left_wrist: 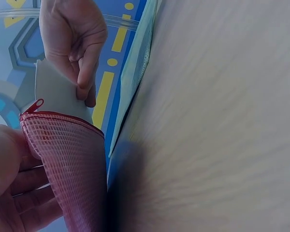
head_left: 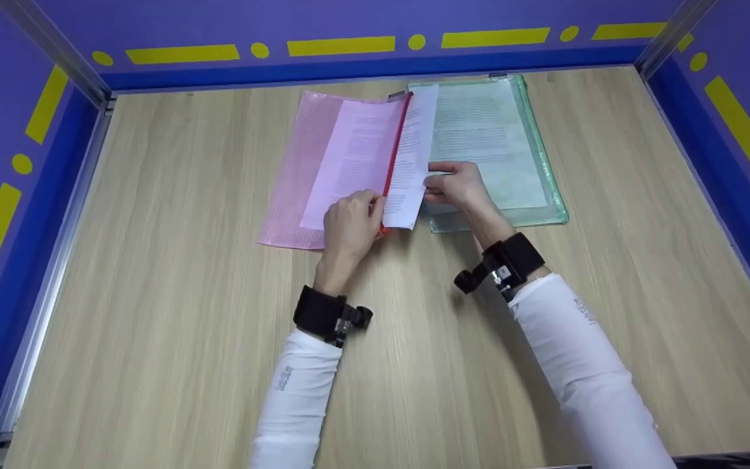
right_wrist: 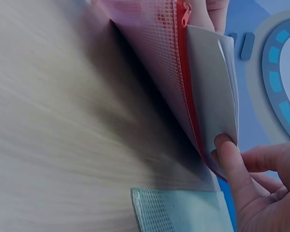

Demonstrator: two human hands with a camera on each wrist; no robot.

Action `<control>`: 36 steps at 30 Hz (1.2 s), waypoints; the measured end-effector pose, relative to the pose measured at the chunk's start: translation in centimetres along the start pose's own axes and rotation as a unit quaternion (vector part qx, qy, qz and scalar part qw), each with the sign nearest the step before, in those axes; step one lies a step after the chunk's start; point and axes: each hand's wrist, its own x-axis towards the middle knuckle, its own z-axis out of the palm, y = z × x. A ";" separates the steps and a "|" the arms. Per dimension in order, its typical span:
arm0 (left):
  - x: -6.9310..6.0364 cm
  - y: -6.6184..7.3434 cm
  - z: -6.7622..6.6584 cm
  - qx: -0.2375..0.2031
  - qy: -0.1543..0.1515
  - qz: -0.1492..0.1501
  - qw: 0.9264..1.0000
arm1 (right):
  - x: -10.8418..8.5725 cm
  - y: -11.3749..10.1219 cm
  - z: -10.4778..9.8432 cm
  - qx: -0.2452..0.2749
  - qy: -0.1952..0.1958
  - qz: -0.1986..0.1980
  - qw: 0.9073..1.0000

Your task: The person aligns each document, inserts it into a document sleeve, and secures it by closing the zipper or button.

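Note:
A pink mesh zipper pouch [head_left: 290,189] lies to the left, its red-zippered edge [right_wrist: 183,72] raised off the table. White printed sheets [head_left: 412,156] stick partly out through that opening; the rest shows through the pink mesh. My left hand [head_left: 352,221] grips the pouch near the lower end of the zipper, thumb on one face and fingers on the other. The right hand [head_left: 456,185] pinches the outer edge of the sheets between thumb and fingers, as the right wrist view shows. Beneath and beyond it lies a green mesh pouch [head_left: 554,189] with printed paper inside.
The wooden table [head_left: 173,312] is bounded by blue-purple panels [head_left: 323,19] with yellow marks at the back and both sides. A metal rail [head_left: 56,280] runs along its left edge. Each wrist wears a black camera strap [head_left: 521,254].

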 end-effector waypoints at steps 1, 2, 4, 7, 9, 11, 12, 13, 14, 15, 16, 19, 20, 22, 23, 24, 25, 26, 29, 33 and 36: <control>0.0 0.0 0.0 -0.001 -0.001 0.000 1.000 | 0.0 0.0 0.1 -0.003 -0.003 -0.002 1.000; 0.0 0.0 -0.1 -0.002 -0.002 -0.001 1.000 | 0.1 0.0 0.3 -0.003 -0.005 -0.003 1.000; 0.0 0.0 -0.1 -0.002 -0.002 -0.001 1.000 | 0.1 0.1 0.6 -0.003 -0.004 -0.002 1.000; -0.1 0.1 -0.2 -0.002 0.001 0.001 1.000 | 0.1 0.1 1.0 -0.002 -0.007 -0.003 1.000; -0.1 0.1 -0.2 0.000 0.005 0.005 1.000 | 0.1 0.0 1.3 0.001 -0.004 -0.004 1.000; -0.1 0.1 -0.1 0.001 0.009 0.011 1.000 | 0.1 0.0 1.5 0.001 -0.006 -0.011 1.000; -0.1 0.1 -0.1 0.002 0.010 0.014 1.000 | 0.1 0.0 1.7 0.003 -0.005 -0.015 1.000; -0.1 0.2 -0.1 0.003 0.012 0.016 1.000 | 0.1 0.0 1.8 0.002 -0.003 -0.020 1.000; -0.1 0.2 -0.1 0.005 0.013 0.019 1.000 | 0.1 0.0 2.0 0.005 -0.001 -0.023 1.000; -0.2 0.2 -0.1 0.006 0.014 0.021 1.000 | 0.1 0.0 2.1 0.007 0.000 -0.028 1.000; -0.2 0.2 -0.1 0.008 0.016 0.023 1.000 | 0.1 0.0 2.2 0.010 0.000 -0.033 0.999; -0.2 0.3 -0.1 0.013 0.021 0.028 0.999 | 0.2 0.0 2.5 0.011 0.004 -0.046 0.999; -0.2 0.3 -0.1 0.012 0.021 0.030 0.999 | 0.2 0.0 2.6 0.010 0.004 -0.049 0.999; -0.2 0.4 -0.1 0.010 0.020 0.034 0.999 | 0.2 0.1 2.9 -0.001 0.005 -0.055 0.998; -0.2 0.4 -0.1 0.009 0.019 0.035 0.999 | 0.2 0.1 3.0 -0.007 0.006 -0.057 0.998; -0.2 0.5 -0.1 0.008 0.017 0.036 0.999 | 0.2 0.1 3.1 -0.011 0.006 -0.057 0.998; -0.2 0.5 -0.1 0.006 0.015 0.037 0.999 | 0.3 0.2 3.3 -0.015 0.006 -0.058 0.998; -0.2 0.6 -0.1 0.004 0.013 0.038 0.999 | 0.3 0.2 3.5 -0.018 0.007 -0.058 0.998; -0.2 0.7 -0.1 0.002 0.013 0.038 0.999 | 0.4 0.3 4.1 -0.031 0.005 -0.060 0.998; -0.2 0.8 -0.1 0.004 0.011 0.037 0.999 | 0.7 0.4 4.8 -0.079 0.007 -0.075 0.994; -0.2 0.9 -0.1 0.008 0.003 0.035 0.999 | 0.9 0.5 5.1 -0.128 0.014 -0.085 0.988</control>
